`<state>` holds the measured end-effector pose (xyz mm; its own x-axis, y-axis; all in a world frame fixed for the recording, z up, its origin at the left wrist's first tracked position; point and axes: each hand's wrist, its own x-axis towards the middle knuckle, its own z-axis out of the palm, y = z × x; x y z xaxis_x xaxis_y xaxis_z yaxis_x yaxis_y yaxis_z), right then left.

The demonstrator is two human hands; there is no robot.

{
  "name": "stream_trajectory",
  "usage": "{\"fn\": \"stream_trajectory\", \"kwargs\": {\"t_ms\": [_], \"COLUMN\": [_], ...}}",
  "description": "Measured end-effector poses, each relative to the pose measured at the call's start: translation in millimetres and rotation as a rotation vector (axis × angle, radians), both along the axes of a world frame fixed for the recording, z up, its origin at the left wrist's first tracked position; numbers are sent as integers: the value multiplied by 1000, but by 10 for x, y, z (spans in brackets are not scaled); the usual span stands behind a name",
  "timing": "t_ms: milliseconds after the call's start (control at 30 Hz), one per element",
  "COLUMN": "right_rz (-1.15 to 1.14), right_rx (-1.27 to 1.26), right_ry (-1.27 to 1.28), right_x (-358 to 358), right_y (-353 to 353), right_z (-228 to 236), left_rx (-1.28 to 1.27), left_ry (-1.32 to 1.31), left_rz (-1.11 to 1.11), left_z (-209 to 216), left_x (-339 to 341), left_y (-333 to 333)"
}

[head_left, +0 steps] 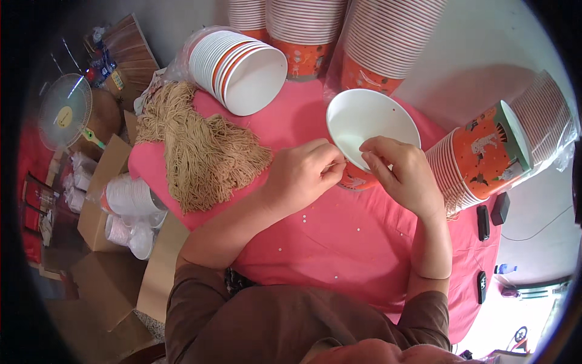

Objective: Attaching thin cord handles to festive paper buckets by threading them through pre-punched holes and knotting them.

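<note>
Pink-covered table point(339, 242) crowded with stacked paper bowls point(379, 42), a bundle of tan string point(194, 145) to the left.
Both hands pinch the near rim of a single white bowl point(370, 124): left hand point(300, 173) and right hand point(397, 170) closed narrowly, possibly on a thread I can't see. Pinched that lightly, the bowl could tip.

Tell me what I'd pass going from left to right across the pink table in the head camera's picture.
Bundle of tan string → lying stack of white paper bowls → left hand → open paper bowl, pinched at its rim by both hands → right hand → lying stack of orange paper bowls.
</note>
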<state>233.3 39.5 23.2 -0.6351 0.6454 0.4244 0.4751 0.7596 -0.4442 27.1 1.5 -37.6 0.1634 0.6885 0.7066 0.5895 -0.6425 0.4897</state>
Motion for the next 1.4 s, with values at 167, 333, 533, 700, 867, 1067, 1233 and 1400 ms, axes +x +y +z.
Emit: {"fn": "stream_trajectory", "kwargs": {"t_ms": [167, 333, 533, 700, 867, 1067, 1233, 1400], "right_rz": [-22, 17, 192, 334, 356, 351, 264, 149], "right_rx": [-80, -162, -475, -510, -478, -432, -426, -313], "right_ry": [0, -70, -89, -140, -145, -156, -174, -101], "right_x": [-27, -61, -92, -88, -116, -123, -70, 27], "right_y": [30, 102, 320, 450, 464, 472, 453, 424], "right_z": [29, 93, 76, 33, 21, 21, 29, 41], "left_rx": [10, 26, 53, 11, -3, -34, -11, -81], "left_ry": [18, 32, -11, -58, -56, -59, 35, 115], "left_rz": [-14, 19, 38, 52, 55, 52, 77, 127], "left_z": [17, 16, -30, -8, -18, -16, 53, 94], "left_x": [14, 22, 51, 72, 70, 42, -8, -72], "left_y": [-13, -13, 6, -14, -3, -5, -29, -74]}}
